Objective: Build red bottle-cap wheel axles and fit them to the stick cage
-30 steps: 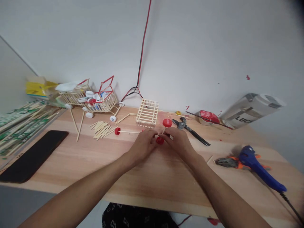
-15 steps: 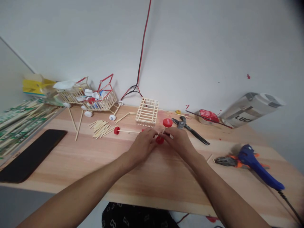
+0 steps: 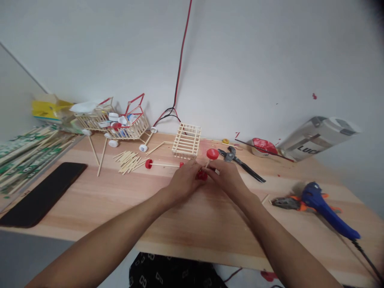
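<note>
Both of my hands meet at a short wooden stick with red bottle caps, low over the middle of the table. One red bottle cap [image 3: 213, 154] sits at the stick's upper end, and another red bottle cap [image 3: 202, 175] is at the lower end, partly covered by fingers. My right hand [image 3: 223, 172] is closed in a pinch around the stick. My left hand [image 3: 187, 176] is closed at the lower cap, its fingertips partly hidden. Just left lies a second stick axle [image 3: 165, 165] with red caps on its ends. Behind my hands stands a small stick basket [image 3: 186, 141].
Stick carts [image 3: 136, 127] holding bottle caps stand back left, near a pile of cut sticks [image 3: 129, 162]. A phone [image 3: 45, 194] lies at left. To the right are black-handled pliers [image 3: 240, 164], a blue glue gun [image 3: 327, 210], orange-handled pliers [image 3: 286, 203] and a red paint cup [image 3: 264, 147].
My left fingers have shifted slightly right and now cover more around the lower red cap. The whole view has moved a little; the other things lie as before.
</note>
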### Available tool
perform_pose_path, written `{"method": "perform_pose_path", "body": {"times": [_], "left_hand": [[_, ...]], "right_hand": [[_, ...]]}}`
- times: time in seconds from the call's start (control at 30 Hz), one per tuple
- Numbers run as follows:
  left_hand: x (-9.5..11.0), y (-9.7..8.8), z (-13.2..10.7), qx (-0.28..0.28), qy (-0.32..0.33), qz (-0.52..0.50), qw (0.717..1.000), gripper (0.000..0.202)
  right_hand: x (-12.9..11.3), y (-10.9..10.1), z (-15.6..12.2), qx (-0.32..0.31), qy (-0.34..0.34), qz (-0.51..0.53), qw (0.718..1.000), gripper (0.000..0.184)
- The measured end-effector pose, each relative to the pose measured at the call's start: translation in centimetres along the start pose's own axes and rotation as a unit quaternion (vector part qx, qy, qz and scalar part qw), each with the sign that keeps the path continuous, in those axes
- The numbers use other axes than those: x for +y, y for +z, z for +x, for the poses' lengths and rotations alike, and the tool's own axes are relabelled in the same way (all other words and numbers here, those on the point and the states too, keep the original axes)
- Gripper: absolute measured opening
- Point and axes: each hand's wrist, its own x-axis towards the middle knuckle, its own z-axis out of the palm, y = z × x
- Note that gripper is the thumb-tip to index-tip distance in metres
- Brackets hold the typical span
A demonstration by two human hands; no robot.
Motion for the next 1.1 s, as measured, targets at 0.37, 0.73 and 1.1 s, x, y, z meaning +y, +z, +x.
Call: {"method": "perform_pose_path", "body": {"times": [0.37,0.73,1.1], "left_hand": [[0.17,0.12,0.19,-0.001,-0.046,0.038,0.998,0.012],[0.08,0.08,-0.32,-0.007,-0.050,0.032,0.998,0.015],[-0.09,-0.08,-0.30,0.000,-0.050,0.020,0.999,0.010]], "right_hand": [[0.33,0.36,-0.11,-0.004,0.000,-0.005,1.000,0.028],[-0.08,0.19,-0.15,-0.018,-0.002,-0.018,1.000,0.026],[-0.61,-0.02,-0.17,-0.029,-0.014,-0.023,0.999,0.026]]}}
